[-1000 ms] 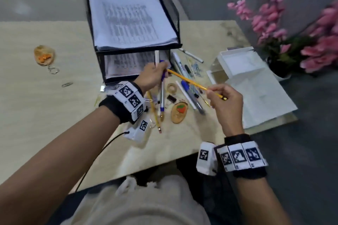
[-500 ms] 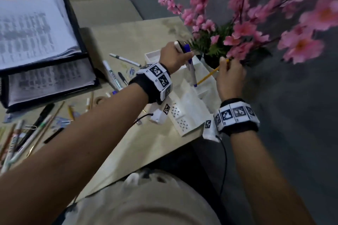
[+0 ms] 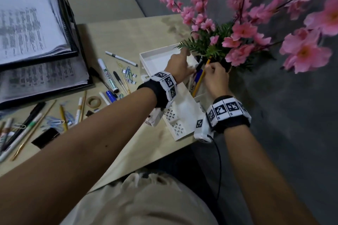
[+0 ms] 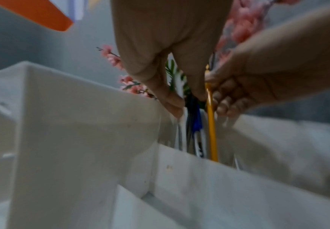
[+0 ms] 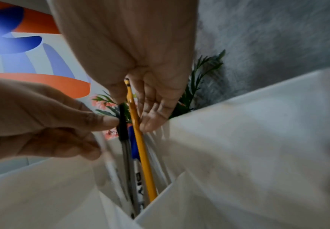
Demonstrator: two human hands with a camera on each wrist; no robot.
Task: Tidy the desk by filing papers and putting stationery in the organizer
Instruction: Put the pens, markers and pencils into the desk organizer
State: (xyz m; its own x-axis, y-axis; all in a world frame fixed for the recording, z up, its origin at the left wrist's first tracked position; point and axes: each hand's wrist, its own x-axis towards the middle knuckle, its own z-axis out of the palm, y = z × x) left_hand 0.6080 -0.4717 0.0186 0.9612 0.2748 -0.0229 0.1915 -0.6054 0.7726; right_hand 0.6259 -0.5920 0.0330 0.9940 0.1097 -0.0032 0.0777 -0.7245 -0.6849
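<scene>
Two hands meet over the tall pen compartment of the white organizer [image 3: 146, 58] at the worktop's [image 3: 128, 31] right edge, beside the pink flower arrangement [image 3: 241, 29]. In the head view the left hand [image 3: 178, 65] holds a dark-capped pen and a blue-capped one just above the slot, while the right hand [image 3: 216, 76] pinches a yellow pencil [image 3: 199, 82] already slanting down into it; many pens, pencils, paper clips [image 3: 54, 120] and a tape roll [image 3: 94, 101] lie loose to the left, near the black paper tray [image 3: 73, 23] stacked with printed sheets. From the left wrist, the left thumb and fingers [image 4: 172, 102] close narrowly on the pen tops, the pencil standing just beside them in the other hand's curled fingers. From the right wrist, the pencil runs between thumb and fingers into the compartment, next to the black-capped pen [image 5: 122, 122] and blue-capped pen [image 5: 133, 144], whose lower ends sit deep in the slot. To finish well, I judge each should be let slide upright to the bottom and released one hand at a time, so none tips out or catches the leaves.
</scene>
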